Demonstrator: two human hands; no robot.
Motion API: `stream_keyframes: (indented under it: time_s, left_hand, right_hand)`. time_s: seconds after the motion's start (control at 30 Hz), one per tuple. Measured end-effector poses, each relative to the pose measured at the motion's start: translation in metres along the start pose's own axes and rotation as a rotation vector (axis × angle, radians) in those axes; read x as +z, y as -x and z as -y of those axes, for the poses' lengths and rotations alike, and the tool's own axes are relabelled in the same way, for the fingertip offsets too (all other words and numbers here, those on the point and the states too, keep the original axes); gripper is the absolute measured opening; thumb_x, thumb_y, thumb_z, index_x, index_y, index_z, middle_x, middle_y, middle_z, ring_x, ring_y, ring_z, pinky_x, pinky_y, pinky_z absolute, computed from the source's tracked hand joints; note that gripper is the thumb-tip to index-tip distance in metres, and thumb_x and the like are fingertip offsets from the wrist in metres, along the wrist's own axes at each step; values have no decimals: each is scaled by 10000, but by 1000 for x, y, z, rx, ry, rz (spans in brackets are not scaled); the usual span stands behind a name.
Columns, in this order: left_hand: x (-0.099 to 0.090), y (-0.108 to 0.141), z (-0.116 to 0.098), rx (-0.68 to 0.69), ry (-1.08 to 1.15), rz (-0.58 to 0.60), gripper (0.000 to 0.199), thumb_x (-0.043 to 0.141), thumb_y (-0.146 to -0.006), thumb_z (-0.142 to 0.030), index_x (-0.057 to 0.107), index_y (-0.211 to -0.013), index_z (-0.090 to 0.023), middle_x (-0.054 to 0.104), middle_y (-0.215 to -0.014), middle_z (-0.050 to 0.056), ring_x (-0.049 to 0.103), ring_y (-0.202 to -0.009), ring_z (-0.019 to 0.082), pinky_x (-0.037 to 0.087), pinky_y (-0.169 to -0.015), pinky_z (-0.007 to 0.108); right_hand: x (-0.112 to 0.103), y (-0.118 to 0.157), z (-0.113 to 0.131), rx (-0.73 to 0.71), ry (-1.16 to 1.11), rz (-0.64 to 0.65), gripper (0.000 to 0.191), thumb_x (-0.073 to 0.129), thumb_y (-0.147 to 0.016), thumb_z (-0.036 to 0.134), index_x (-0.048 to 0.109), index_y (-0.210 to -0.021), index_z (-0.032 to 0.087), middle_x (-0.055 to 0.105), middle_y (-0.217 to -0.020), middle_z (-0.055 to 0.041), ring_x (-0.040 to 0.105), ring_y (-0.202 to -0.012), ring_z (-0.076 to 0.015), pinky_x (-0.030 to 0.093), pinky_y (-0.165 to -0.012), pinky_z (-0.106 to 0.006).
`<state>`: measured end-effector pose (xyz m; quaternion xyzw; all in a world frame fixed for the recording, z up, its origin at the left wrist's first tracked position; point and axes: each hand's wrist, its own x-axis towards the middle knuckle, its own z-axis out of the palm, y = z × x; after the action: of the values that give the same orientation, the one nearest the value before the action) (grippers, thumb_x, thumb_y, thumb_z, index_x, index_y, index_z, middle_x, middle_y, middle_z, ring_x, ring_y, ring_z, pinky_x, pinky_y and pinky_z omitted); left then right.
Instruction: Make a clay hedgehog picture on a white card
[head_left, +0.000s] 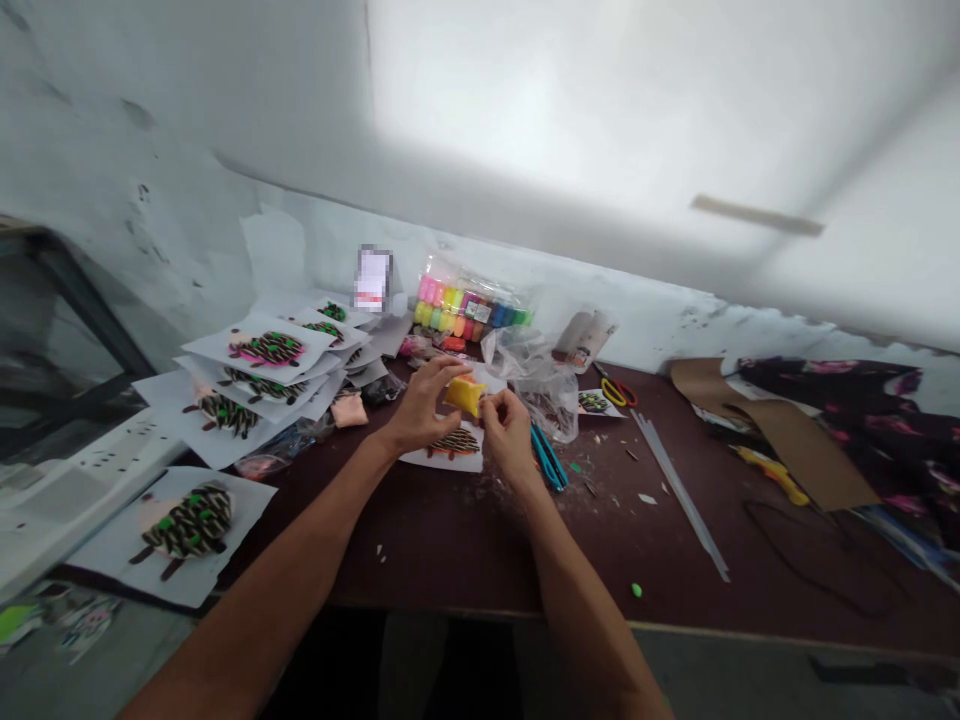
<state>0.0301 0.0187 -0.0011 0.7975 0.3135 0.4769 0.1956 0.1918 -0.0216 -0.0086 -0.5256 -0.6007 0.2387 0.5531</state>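
Observation:
A small yellow packet of modelling clay [465,396] is held up between my two hands, over the middle of the table. My left hand [422,405] curves around its left side, fingers at the upper edge and thumb lower down. At the packet's right edge, my right hand [505,428] is closed in a pinch. Just below lies a paper with a hedgehog figure [454,443], its striped back partly covered by my hands. Teal-handled scissors [550,458] rest beside my right wrist.
Stacked hedgehog sheets [262,348] and a single sheet [187,530] lie left. Behind are a multicoloured clay pack [472,310], a phone [373,278] and a clear plastic bag [536,380]. To the right lie yellow-red scissors [616,391], white glue sticks [682,495] and a yellow cutter [772,473].

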Motion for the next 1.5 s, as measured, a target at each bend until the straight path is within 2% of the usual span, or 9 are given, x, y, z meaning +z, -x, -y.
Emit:
stream_keyframes:
  time_s: [0.1, 0.3, 0.47, 0.63, 0.73, 0.87, 1.07, 1.2, 1.5]
  left_hand:
    - [-2, -1, 5, 52, -8, 85, 556, 719, -728, -208, 625, -1276, -214, 550, -1409, 124, 405, -1376, 318, 269, -1163, 486]
    - [2, 0, 14, -87, 209, 105, 397, 718, -755, -230, 712, -1150, -188, 697, -1132, 98, 630, -1052, 250, 472, -968, 390]
    - [5, 2, 13, -184, 289, 88, 409, 701, -722, -237, 714, -1123, -161, 719, -1055, 75, 649, -961, 229, 495, -884, 343]
    - [4, 1, 9, -243, 291, 102, 333, 696, -692, -255, 699, -1001, -129, 705, -934, 61, 636, -839, 207, 493, -766, 302]
    - [5, 1, 8, -247, 227, 118, 224, 687, -698, -268, 669, -887, -149, 665, -821, 22, 598, -754, 182, 473, -703, 281]
    - [7, 2, 6, -260, 198, 103, 230, 691, -680, -264, 621, -876, -166, 645, -830, 14, 590, -762, 181, 481, -706, 284]
    - [8, 3, 4, -265, 326, 176, 468, 755, -670, -389, 637, -1059, -156, 681, -1053, 80, 635, -959, 231, 506, -863, 342]
    - [8, 1, 9, -341, 417, 240, 430, 651, -781, -545, 668, -911, -136, 687, -868, 62, 634, -798, 199, 513, -717, 304]
    - [2, -3, 10, -380, 470, 175, 469, 733, -701, -600, 631, -767, -147, 637, -738, 15, 578, -684, 145, 472, -632, 258]
  right_hand:
    - [1, -3, -1, 84, -143, 43, 226, 532, -819, 364, 422, -673, 232, 486, -596, 49, 505, -560, -116, 413, -573, -248]
    - [-1, -4, -3, 88, -221, 73, 160, 623, -733, 320, 501, -727, 217, 529, -608, 53, 498, -528, -111, 393, -540, -241]
    - [0, -2, -6, 28, -198, 76, 90, 623, -733, 284, 605, -764, 202, 581, -661, 34, 499, -589, -118, 414, -598, -244]
    - [-1, -1, -7, 30, -93, 24, 231, 636, -767, 347, 723, -914, 192, 708, -858, -27, 542, -661, -141, 450, -645, -264]
    - [-2, -2, -5, 31, -68, 38, 270, 613, -815, 391, 749, -914, 180, 684, -748, -17, 522, -617, -139, 428, -610, -261]
    - [-3, -3, -5, 70, -72, 63, 300, 618, -820, 444, 740, -835, 171, 640, -650, -4, 519, -585, -141, 406, -568, -253]
    - [-5, -2, -3, 52, -16, 0, 244, 620, -784, 405, 690, -744, 174, 618, -634, 4, 487, -577, -128, 387, -566, -249]
    - [-4, -2, -1, 72, -51, -23, 203, 656, -751, 386, 634, -731, 185, 621, -668, 3, 503, -593, -128, 406, -577, -251]
    - [-4, 0, 2, 44, 17, 139, 265, 561, -854, 422, 589, -699, 208, 553, -577, 23, 473, -550, -132, 354, -542, -250]
